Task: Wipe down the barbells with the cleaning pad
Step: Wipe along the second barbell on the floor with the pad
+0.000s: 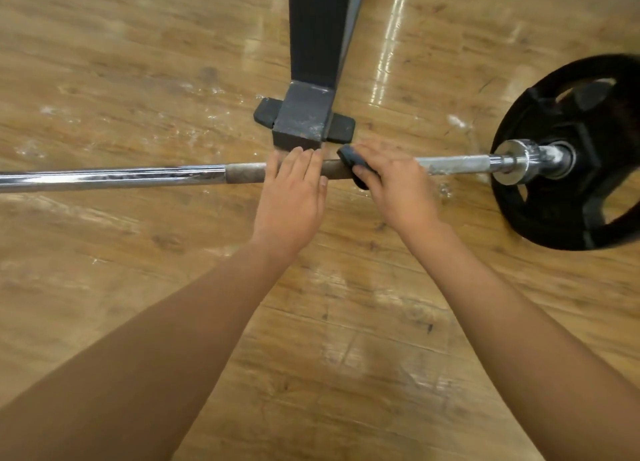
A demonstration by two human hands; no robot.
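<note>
A steel barbell (138, 176) runs left to right across the view, with a rusty brown knurled stretch near the middle and a chalky white stretch toward the right collar. My left hand (292, 197) lies over the brown part, fingers straight and together across the bar. Just to its right, my right hand (391, 180) grips a dark grey cleaning pad (353, 164) wrapped over the bar, fingers curled on top and the thumb underneath.
A black weight plate (571, 155) sits on the bar's right end. The black steel foot of a rack upright (304, 114) stands just beyond the bar, close to both hands. Worn wooden flooring (138, 79) with white chalk smears lies all around.
</note>
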